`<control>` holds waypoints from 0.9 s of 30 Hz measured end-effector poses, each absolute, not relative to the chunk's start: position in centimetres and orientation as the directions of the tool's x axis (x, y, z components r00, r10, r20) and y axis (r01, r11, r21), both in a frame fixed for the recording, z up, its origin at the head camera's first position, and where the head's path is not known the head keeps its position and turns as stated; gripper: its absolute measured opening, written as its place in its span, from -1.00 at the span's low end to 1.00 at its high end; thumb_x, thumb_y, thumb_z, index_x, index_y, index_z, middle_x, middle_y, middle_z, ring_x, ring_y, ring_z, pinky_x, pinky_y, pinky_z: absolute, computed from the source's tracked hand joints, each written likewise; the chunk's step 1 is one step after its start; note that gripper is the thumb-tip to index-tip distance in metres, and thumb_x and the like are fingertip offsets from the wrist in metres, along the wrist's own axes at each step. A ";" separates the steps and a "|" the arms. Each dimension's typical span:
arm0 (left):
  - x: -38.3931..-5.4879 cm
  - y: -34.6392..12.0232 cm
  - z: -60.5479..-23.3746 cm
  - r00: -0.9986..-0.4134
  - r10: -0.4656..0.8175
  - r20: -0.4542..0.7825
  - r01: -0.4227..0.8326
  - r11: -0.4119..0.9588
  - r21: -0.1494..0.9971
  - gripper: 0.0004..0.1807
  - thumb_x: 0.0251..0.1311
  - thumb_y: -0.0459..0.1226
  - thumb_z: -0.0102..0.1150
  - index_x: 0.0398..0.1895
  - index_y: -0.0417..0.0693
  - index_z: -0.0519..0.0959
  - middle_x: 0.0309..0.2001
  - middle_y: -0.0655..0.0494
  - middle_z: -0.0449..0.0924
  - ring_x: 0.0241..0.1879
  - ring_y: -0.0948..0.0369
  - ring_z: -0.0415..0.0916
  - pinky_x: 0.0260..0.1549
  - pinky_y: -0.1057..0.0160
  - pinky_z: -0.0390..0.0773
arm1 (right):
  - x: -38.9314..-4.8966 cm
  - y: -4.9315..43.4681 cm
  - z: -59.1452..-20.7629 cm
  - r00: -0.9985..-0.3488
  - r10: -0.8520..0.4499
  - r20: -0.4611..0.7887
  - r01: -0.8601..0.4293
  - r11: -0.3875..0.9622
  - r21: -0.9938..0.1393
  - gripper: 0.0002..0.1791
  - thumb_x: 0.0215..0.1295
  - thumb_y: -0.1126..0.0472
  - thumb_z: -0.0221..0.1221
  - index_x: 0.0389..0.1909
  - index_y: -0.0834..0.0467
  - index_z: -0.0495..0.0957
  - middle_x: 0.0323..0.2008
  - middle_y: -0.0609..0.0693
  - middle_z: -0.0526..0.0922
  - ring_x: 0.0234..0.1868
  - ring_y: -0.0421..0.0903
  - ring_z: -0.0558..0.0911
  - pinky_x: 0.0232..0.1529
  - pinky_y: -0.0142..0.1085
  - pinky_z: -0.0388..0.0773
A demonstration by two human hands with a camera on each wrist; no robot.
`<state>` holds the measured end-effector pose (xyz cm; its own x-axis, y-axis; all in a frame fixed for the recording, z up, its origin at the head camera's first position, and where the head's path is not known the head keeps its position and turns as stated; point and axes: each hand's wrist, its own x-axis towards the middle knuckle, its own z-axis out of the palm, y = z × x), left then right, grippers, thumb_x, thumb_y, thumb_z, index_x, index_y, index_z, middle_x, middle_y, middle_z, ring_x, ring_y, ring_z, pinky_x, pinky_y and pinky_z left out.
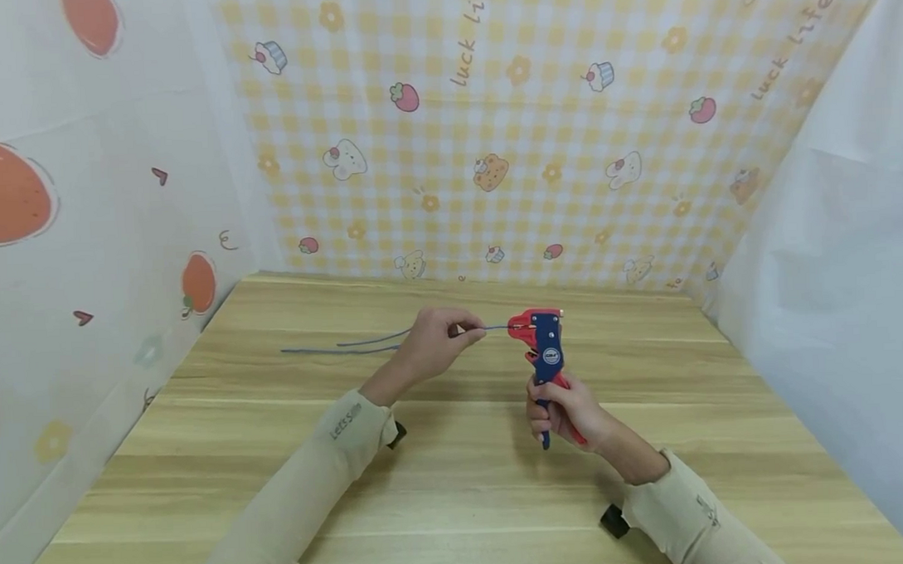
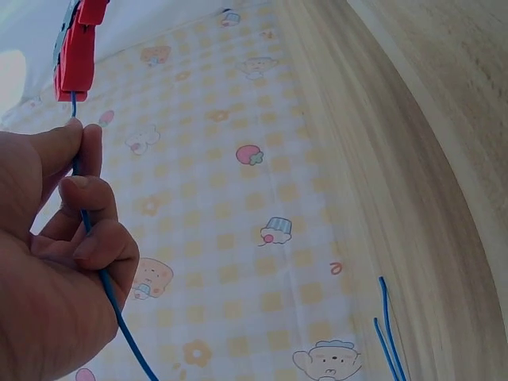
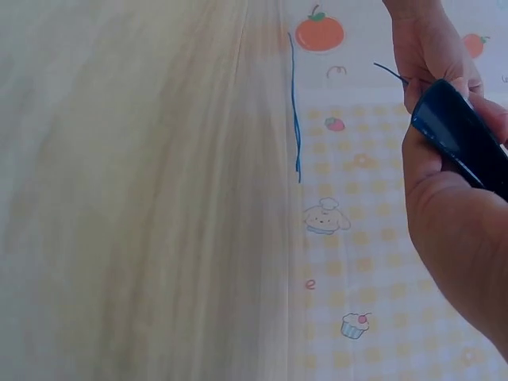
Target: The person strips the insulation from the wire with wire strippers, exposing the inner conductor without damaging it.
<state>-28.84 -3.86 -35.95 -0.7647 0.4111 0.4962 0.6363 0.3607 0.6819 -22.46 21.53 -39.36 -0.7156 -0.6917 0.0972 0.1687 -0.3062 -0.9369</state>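
Note:
My left hand (image 1: 433, 345) pinches a thin blue wire (image 1: 495, 327) between thumb and forefinger. Past the fingertips, the wire's front end enters the red nose of a red-and-blue wire stripper (image 1: 549, 337). In the left wrist view, the rest of the held wire (image 2: 127, 333) runs back across the palm under curled fingers. Upright over the table, the stripper is gripped round its handles by my right hand (image 1: 576, 415). The right wrist view shows a dark blue handle (image 3: 460, 131) in that hand. How far the wire reaches inside the nose is hidden.
Loose blue wires (image 3: 294, 111) lie on the wood-grain table (image 1: 458, 481), near its back edge. A yellow checked cloth (image 1: 456, 207) hangs behind the table. White sheeting (image 1: 831, 244) stands on the right and a fruit-print cloth (image 1: 121, 219) on the left.

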 end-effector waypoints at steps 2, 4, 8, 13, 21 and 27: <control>-28.8 -3.9 -35.8 -0.768 0.410 0.492 0.632 0.362 0.685 -0.88 0.32 -0.27 0.25 -0.25 -0.09 0.74 -0.36 0.14 0.70 -0.75 0.32 0.16 -0.70 0.37 0.24 | -22.5 21.5 -39.3 -0.717 -0.692 0.088 0.174 -0.299 -0.938 -0.81 0.47 0.39 -0.23 -0.24 0.11 0.33 -0.49 -0.09 0.40 -0.48 -0.18 0.39 -0.37 -0.38 0.49; -28.7 -3.9 -35.8 -0.771 0.408 0.489 0.629 0.361 0.689 -0.88 0.32 -0.27 0.25 -0.26 -0.09 0.74 -0.36 0.12 0.71 -0.74 0.31 0.16 -0.70 0.37 0.24 | -22.5 21.5 -39.3 -0.720 -0.690 0.076 0.181 -0.292 -0.939 -0.82 0.47 0.39 -0.23 -0.25 0.12 0.32 -0.49 -0.09 0.40 -0.48 -0.18 0.40 -0.37 -0.38 0.49; -28.6 -4.0 -35.8 -0.770 0.409 0.489 0.629 0.360 0.689 -0.89 0.32 -0.28 0.25 -0.27 -0.09 0.74 -0.35 0.09 0.72 -0.73 0.31 0.16 -0.70 0.37 0.23 | -22.4 21.4 -39.3 -0.715 -0.696 0.062 0.204 -0.292 -0.934 -0.82 0.47 0.38 -0.23 -0.24 0.12 0.32 -0.50 -0.09 0.40 -0.50 -0.18 0.40 -0.36 -0.37 0.50; -28.6 -4.2 -36.0 -0.772 0.409 0.487 0.626 0.353 0.695 -0.88 0.32 -0.26 0.25 -0.28 -0.09 0.74 -0.38 0.12 0.70 -0.74 0.33 0.16 -0.72 0.38 0.22 | -22.3 21.2 -39.4 -0.701 -0.708 0.080 0.205 -0.309 -0.929 -0.79 0.47 0.40 -0.26 -0.24 0.12 0.34 -0.50 -0.09 0.38 -0.50 -0.18 0.38 -0.36 -0.38 0.49; -28.7 -4.2 -36.2 -0.761 0.412 0.501 0.639 0.341 0.690 -0.85 0.31 -0.26 0.26 -0.27 -0.16 0.74 -0.38 0.12 0.71 -0.75 0.34 0.15 -0.73 0.38 0.21 | -22.1 21.2 -39.5 -0.716 -0.695 0.064 0.211 -0.303 -0.929 -0.80 0.47 0.38 -0.23 -0.25 0.12 0.35 -0.52 -0.10 0.41 -0.51 -0.19 0.42 -0.37 -0.38 0.51; -28.8 -3.9 -36.2 -0.768 0.404 0.497 0.631 0.340 0.698 -0.86 0.32 -0.25 0.26 -0.28 -0.12 0.74 -0.37 0.04 0.72 -0.75 0.32 0.13 -0.73 0.39 0.17 | -22.0 21.3 -39.5 -0.730 -0.681 0.060 0.188 -0.285 -0.940 -0.84 0.47 0.35 -0.19 -0.26 0.10 0.34 -0.54 -0.11 0.39 -0.54 -0.19 0.39 -0.40 -0.39 0.52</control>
<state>-28.76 -3.87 -36.21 -0.7678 0.4037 0.4974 0.6307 0.3398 0.6977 -22.04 21.31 -39.54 -0.7298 -0.6810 0.0601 0.1885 -0.2849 -0.9398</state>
